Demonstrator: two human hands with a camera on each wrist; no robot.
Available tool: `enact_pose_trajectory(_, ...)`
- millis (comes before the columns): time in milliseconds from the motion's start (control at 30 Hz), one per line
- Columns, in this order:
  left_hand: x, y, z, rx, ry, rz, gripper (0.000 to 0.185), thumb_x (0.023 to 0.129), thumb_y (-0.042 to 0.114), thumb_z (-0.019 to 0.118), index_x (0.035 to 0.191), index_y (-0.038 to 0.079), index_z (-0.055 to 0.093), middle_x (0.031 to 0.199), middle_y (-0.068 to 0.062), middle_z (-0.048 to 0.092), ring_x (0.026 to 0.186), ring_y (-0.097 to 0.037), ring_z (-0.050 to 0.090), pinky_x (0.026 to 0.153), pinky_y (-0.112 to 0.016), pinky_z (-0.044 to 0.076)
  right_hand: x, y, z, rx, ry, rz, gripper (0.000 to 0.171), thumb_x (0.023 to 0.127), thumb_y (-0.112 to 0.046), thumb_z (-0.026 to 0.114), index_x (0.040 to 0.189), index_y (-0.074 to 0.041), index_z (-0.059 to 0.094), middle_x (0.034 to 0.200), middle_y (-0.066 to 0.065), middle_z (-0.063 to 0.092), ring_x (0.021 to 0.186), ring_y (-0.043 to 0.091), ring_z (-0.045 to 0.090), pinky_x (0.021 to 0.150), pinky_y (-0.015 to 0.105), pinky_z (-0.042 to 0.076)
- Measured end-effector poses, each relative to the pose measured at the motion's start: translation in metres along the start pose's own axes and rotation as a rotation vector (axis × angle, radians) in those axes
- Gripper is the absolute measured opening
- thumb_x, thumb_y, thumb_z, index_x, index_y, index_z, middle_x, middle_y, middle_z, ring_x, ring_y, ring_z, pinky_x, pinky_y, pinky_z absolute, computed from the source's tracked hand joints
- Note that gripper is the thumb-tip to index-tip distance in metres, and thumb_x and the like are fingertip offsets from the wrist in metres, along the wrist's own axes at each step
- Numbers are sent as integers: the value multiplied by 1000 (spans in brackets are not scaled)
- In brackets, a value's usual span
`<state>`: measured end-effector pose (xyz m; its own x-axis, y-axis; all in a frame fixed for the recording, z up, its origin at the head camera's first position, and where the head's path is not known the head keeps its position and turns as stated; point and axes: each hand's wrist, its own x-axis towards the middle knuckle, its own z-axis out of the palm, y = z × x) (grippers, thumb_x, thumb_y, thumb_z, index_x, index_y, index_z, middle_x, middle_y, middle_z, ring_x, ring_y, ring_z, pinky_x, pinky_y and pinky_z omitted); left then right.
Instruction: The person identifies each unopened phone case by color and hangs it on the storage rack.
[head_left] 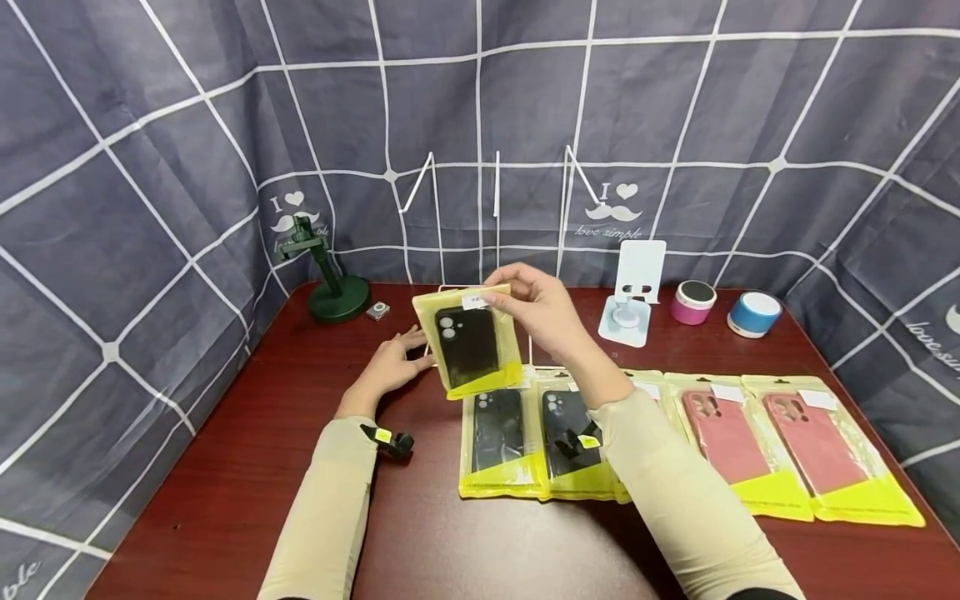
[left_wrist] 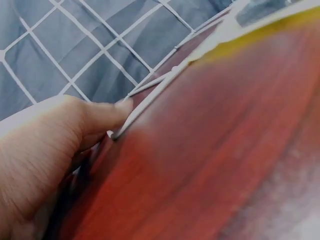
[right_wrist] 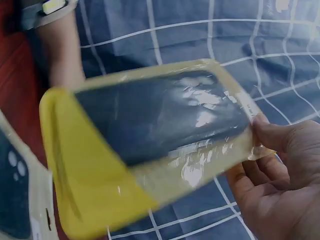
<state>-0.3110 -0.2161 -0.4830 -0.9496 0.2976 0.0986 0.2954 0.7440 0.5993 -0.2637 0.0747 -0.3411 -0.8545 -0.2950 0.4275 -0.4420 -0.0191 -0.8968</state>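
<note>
My right hand [head_left: 516, 297] pinches the top edge of a clear-and-yellow bag holding a black phone case [head_left: 468, 346] and keeps it upright above the dark red table [head_left: 225, 467]. The right wrist view has that bag [right_wrist: 150, 130] tilted, with my right hand's fingertips [right_wrist: 260, 132] on its top corner. My left hand [head_left: 408, 346] lies low on the table just left of the bag, fingers stretched toward a white wire rack [head_left: 495, 200]. Seen from the left wrist, the thumb [left_wrist: 117, 110] touches the rack's wire base [left_wrist: 150, 97].
Several bagged cases lie in a row at the front: black [head_left: 498, 433], dark blue [head_left: 566, 425], two pink [head_left: 723, 433] [head_left: 813, 442]. At the back stand a green stand [head_left: 333, 287], a white phone stand [head_left: 636, 292], a pink speaker [head_left: 693, 302] and a blue speaker [head_left: 753, 313].
</note>
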Motion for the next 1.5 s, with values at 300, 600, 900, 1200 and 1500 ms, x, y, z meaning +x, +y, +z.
enact_pose_trajectory(300, -1, 4, 1, 63, -29, -43, 85, 87, 60, 70, 155, 18, 42, 162, -11, 33, 148, -41, 25, 117, -57, 25, 9, -15, -22, 258, 171, -8, 39, 87, 5, 74, 124, -1, 61, 89, 3, 76, 78, 13, 67, 72, 24, 54)
enact_pose_trajectory(600, -1, 2, 1, 52, -5, -37, 84, 86, 61, 71, 154, 18, 45, 160, -7, 37, 148, -36, 29, 118, -54, 26, 24, -33, -37, 223, 272, -74, 13, 88, -6, 78, 99, -2, 73, 87, 6, 76, 75, 14, 69, 73, 25, 57)
enact_pose_trajectory(900, -3, 0, 3, 44, -3, -39, 87, 84, 65, 70, 153, 19, 45, 160, -6, 37, 148, -36, 29, 118, -54, 26, 37, -40, -36, 114, 351, -82, 18, 87, -14, 81, 99, -3, 75, 84, 3, 76, 76, 12, 68, 76, 23, 54)
enact_pose_trajectory(1200, -3, -2, 7, 27, 2, -45, 87, 83, 66, 71, 153, 20, 46, 159, -6, 37, 148, -37, 29, 119, -53, 25, 46, -34, -35, 33, 405, -64, 16, 86, -17, 82, 95, -5, 76, 79, 0, 75, 71, 10, 63, 65, 22, 46)
enact_pose_trajectory(1500, -1, -2, 6, 45, 7, -52, 87, 83, 66, 70, 153, 21, 45, 160, -4, 37, 148, -35, 29, 118, -52, 26, 60, -25, -37, -42, 427, -51, 19, 87, -21, 81, 97, -6, 75, 81, 2, 76, 69, 9, 61, 64, 23, 46)
